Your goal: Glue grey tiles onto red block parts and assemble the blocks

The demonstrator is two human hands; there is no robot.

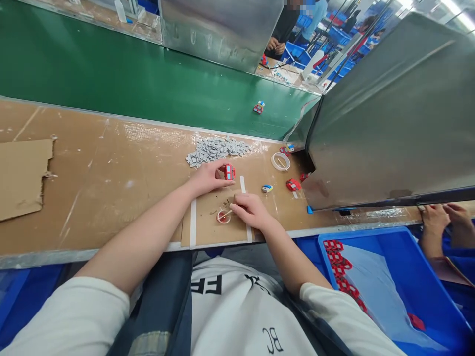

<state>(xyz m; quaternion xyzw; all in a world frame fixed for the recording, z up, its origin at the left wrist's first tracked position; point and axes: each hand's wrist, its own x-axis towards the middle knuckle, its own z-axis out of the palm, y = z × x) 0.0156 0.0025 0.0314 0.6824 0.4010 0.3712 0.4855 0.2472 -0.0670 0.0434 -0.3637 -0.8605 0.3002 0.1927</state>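
Note:
My left hand (210,177) is closed around a red toy car part (229,172) with light blue patches, held just above the bench. Close beside it, my right hand (251,210) pinches a thin pale stick (225,214). The stick's lower end reaches into a small round dish (223,221) with reddish contents, which sits on a cardboard sheet (208,235) edged with white tape. Small dark specks are scattered near the dish. A heap of flat grey pieces (218,150) lies behind my left hand. To the right is a small blue, white and yellow part (267,188).
Another red toy part (293,185) and a white ring-shaped item (280,161) lie near a metal panel (393,113). A toy (259,107) rests on the green belt (148,74). Red parts line a blue bin (441,316). A co-worker's hands (436,217) show at right.

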